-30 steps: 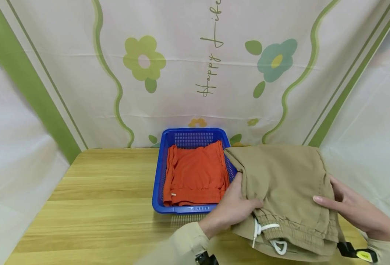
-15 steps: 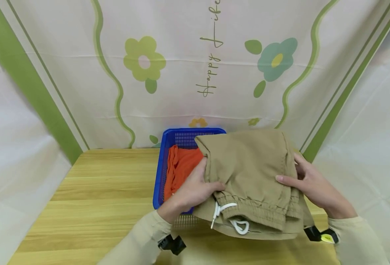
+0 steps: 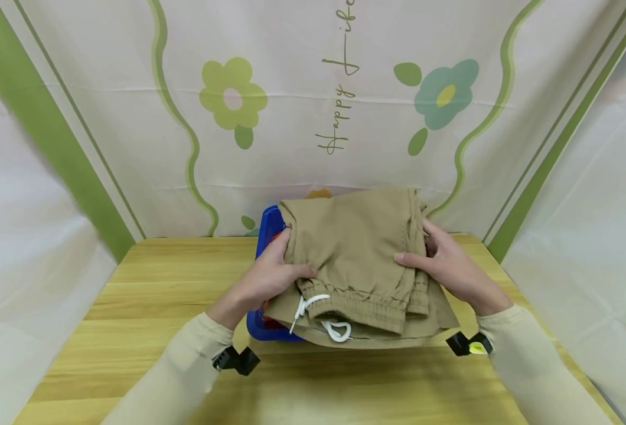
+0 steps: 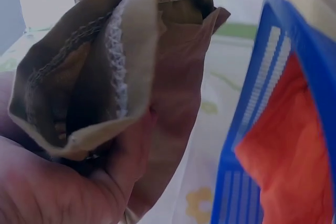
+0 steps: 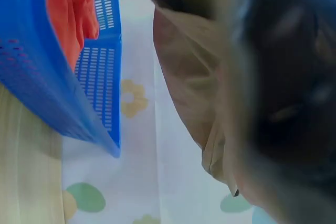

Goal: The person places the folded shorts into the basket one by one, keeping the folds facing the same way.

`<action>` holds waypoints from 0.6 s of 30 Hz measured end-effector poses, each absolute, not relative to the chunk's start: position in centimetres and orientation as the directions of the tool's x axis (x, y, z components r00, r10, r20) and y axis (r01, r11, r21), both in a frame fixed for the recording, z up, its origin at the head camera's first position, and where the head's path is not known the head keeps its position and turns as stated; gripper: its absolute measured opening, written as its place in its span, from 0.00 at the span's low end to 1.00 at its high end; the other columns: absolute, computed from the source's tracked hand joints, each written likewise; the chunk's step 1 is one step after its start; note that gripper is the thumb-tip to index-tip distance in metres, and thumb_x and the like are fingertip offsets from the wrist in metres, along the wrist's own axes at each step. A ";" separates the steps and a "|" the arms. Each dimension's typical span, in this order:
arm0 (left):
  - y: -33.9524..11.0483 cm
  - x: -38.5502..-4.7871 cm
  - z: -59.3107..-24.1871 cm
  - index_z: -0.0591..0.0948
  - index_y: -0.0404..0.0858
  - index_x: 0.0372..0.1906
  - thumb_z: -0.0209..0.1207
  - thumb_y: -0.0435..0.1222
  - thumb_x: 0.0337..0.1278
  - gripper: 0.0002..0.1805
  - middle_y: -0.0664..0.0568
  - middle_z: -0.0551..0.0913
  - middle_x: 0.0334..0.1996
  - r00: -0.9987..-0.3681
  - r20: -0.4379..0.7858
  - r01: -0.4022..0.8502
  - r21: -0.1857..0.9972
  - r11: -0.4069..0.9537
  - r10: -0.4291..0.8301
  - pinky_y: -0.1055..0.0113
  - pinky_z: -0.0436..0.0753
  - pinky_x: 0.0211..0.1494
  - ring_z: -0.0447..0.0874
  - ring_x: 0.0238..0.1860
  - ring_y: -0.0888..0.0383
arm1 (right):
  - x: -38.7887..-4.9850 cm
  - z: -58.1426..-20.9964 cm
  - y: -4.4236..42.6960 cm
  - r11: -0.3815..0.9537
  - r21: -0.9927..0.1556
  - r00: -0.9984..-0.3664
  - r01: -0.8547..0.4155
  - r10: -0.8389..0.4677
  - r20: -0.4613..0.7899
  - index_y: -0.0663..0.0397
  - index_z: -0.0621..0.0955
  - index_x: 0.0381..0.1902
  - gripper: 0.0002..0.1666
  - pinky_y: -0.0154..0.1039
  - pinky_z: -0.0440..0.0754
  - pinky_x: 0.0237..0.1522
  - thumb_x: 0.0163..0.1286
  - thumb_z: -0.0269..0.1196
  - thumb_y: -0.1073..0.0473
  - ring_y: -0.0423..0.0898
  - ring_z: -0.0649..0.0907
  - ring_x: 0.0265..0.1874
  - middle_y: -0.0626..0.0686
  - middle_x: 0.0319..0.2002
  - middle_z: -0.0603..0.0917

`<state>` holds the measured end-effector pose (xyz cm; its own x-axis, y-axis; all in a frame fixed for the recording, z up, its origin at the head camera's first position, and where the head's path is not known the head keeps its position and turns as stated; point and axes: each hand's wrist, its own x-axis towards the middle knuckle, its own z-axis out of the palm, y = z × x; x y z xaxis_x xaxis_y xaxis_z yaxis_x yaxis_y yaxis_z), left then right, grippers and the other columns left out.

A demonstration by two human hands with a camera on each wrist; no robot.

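Observation:
Folded khaki drawstring shorts [image 3: 355,248] hang above the blue plastic basket [image 3: 262,236] and hide most of it in the head view. My left hand [image 3: 270,271] grips their left edge, thumb on top and fingers underneath. On the opposite edge my right hand [image 3: 451,268] holds them the same way. The white drawstring [image 3: 336,332] dangles from the elastic waistband, which faces me. Inside the basket lies a folded orange garment [image 4: 289,150], apart from the shorts in the left wrist view. In the right wrist view a blurred dark shape covers the right side.
The basket stands on a wooden table [image 3: 148,307] near its back edge. Behind it hangs a white curtain [image 3: 302,106] printed with flowers, and pale sheets enclose both sides.
Both hands have carried the khaki shorts leftward and slightly away from me, from the basket's right side to above it. The orange garment, seen before from the head, is now nearly covered.

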<state>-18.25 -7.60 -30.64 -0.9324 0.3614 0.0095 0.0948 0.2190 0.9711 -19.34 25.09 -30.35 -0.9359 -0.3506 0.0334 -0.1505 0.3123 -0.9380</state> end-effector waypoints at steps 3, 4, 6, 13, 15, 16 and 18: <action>-8.4 -19.2 -30.6 0.55 0.40 0.78 0.65 0.28 0.58 0.46 0.41 0.70 0.64 -0.930 -0.006 0.086 0.968 0.235 0.366 0.51 0.70 0.66 0.72 0.62 0.46 | -20.5 -30.4 24.2 0.299 -0.943 -0.934 -0.147 -0.357 0.032 0.38 0.50 0.83 0.54 0.47 0.85 0.50 0.70 0.70 0.54 0.56 0.84 0.54 0.64 0.62 0.76; -8.7 -19.5 -30.6 0.53 0.40 0.79 0.65 0.28 0.58 0.47 0.40 0.69 0.65 -0.930 -0.016 0.078 0.968 0.238 0.366 0.50 0.69 0.67 0.71 0.63 0.45 | -20.9 -30.4 23.9 0.299 -0.943 -0.933 -0.146 -0.358 0.031 0.38 0.50 0.83 0.55 0.47 0.85 0.50 0.69 0.70 0.54 0.56 0.84 0.54 0.64 0.62 0.76; -9.2 -20.1 -30.6 0.48 0.39 0.81 0.64 0.28 0.59 0.50 0.38 0.66 0.67 -0.929 -0.038 0.057 0.968 0.243 0.368 0.49 0.67 0.69 0.68 0.66 0.44 | -21.6 -30.4 23.4 0.298 -0.944 -0.930 -0.142 -0.366 0.024 0.36 0.49 0.83 0.56 0.47 0.84 0.51 0.69 0.70 0.54 0.56 0.83 0.54 0.63 0.62 0.77; -10.5 -21.8 -31.2 0.48 0.38 0.80 0.62 0.30 0.62 0.47 0.36 0.65 0.68 -0.925 -0.080 0.038 0.953 0.300 0.372 0.48 0.68 0.69 0.68 0.66 0.43 | -24.1 -31.3 21.8 0.300 -0.943 -0.913 -0.140 -0.409 0.006 0.41 0.51 0.82 0.53 0.51 0.83 0.53 0.70 0.69 0.58 0.58 0.82 0.56 0.63 0.63 0.76; -10.7 -22.2 -31.5 0.49 0.39 0.80 0.62 0.30 0.62 0.47 0.36 0.65 0.68 -0.925 -0.093 0.031 0.948 0.316 0.369 0.48 0.69 0.68 0.68 0.66 0.43 | -24.7 -31.6 21.4 0.316 -0.939 -0.911 -0.136 -0.412 -0.007 0.42 0.49 0.83 0.54 0.52 0.81 0.55 0.71 0.68 0.59 0.58 0.80 0.58 0.64 0.64 0.75; -10.8 -22.3 -31.7 0.47 0.38 0.81 0.63 0.31 0.61 0.49 0.36 0.63 0.70 -0.925 -0.104 0.023 0.944 0.329 0.365 0.47 0.68 0.69 0.67 0.67 0.42 | -25.0 -31.7 21.3 0.331 -0.934 -0.911 -0.137 -0.412 -0.012 0.43 0.48 0.83 0.54 0.53 0.80 0.57 0.71 0.68 0.59 0.59 0.79 0.59 0.64 0.65 0.74; -11.0 -22.7 -32.1 0.42 0.38 0.82 0.63 0.31 0.61 0.53 0.36 0.57 0.75 -0.927 -0.124 0.011 0.935 0.356 0.355 0.46 0.64 0.72 0.62 0.71 0.42 | -25.5 -32.1 20.9 0.359 -0.924 -0.911 -0.134 -0.411 -0.027 0.44 0.46 0.83 0.55 0.54 0.78 0.59 0.71 0.68 0.59 0.59 0.78 0.61 0.65 0.67 0.72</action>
<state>-22.66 -10.97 -32.08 -0.9267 0.3548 -0.1242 0.0110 0.3557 0.9345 -25.51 20.89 -32.09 -0.9112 -0.4110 -0.0270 -0.1344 0.3588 -0.9237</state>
